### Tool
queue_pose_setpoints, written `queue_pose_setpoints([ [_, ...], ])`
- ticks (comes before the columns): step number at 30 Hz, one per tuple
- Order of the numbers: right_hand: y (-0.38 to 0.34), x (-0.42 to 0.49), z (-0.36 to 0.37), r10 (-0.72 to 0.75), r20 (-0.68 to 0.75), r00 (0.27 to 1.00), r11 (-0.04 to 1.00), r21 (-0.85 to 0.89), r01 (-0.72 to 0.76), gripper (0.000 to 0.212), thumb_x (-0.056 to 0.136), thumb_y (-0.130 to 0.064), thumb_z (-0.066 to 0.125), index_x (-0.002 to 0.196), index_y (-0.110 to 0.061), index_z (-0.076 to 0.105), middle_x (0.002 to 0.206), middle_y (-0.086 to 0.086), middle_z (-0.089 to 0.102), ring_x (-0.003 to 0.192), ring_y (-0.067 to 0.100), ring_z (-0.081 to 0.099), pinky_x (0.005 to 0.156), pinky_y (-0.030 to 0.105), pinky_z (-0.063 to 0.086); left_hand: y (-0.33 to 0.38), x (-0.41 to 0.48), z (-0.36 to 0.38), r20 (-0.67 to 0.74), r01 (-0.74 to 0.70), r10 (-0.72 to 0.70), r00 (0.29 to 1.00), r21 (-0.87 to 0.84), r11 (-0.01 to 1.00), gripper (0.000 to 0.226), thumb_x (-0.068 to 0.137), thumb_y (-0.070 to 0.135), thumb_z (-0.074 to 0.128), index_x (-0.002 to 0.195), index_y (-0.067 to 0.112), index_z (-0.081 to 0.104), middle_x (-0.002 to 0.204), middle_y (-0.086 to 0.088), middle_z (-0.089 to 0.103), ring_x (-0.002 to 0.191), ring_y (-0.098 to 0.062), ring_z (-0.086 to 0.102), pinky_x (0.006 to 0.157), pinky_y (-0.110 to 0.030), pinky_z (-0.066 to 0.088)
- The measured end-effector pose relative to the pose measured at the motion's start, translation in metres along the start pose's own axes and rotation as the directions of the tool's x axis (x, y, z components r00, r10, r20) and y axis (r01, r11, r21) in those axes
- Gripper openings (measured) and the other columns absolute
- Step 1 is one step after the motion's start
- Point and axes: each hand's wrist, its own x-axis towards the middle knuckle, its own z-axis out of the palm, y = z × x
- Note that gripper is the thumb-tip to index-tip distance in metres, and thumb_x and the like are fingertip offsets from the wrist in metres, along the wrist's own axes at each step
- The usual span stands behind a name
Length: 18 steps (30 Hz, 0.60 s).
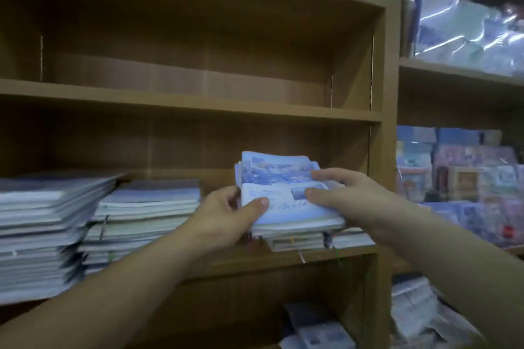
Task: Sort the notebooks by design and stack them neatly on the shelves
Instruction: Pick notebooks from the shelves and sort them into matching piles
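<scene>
Wooden shelves (198, 109) held notebook piles; left hand (226, 218) and right hand (343, 195) gripped a blue notebook stack (286, 207) from both sides.

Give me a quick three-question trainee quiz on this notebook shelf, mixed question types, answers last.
1. True or false: the left hand and the right hand both grip the blue-covered notebook bundle.
2. The bundle is: A, over a low notebook pile at the right end of the brown wooden shelf; B, on the floor; C, inside a box.
3. How many other piles lie left of it on that shelf?
Key: 1 true; 2 A; 3 two, the tall pale pile and the shorter pale pile.
</scene>
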Motion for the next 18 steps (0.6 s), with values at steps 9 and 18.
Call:
queue_pose_setpoints([
  [9, -0.017, 0.105, -0.019, 0.041, -0.108, 0.993, 0.993, 0.117, -0.028, 0.044, 0.077, -0.007, 0.084, 0.117, -0.017, 0.068, 0.11, 0.011, 0.065, 0.093, 0.029, 0.066, 0.072, 0.039, 0.061, -0.011, 0.136, 0.033, -0.061, 0.175, -0.188, 0.98, -0.177, 0.968, 0.039, 0.094, 0.04, 0.071, 0.11, 0.004, 0.065, 0.086, -0.016, 0.069, 0.067, -0.026, 0.064, 0.059, -0.032, 0.057],
  [18, 0.033, 0.142, -0.047, -0.18, 0.039, 0.983, 0.754, -0.636, 0.164, 0.068, 0.076, -0.049, 0.084, 0.136, -0.029, 0.06, 0.138, -0.008, 0.054, 0.121, 0.012, 0.055, 0.102, 0.032, 0.049, -0.029, 0.191, 0.067, -0.18, 0.232, -0.222, 0.958, 0.037, 0.972, 0.042, 0.092, 0.044, 0.063, 0.101, 0.004, 0.071, 0.072, -0.011, 0.069, 0.047, -0.02, 0.06, 0.042, -0.022, 0.045],
])
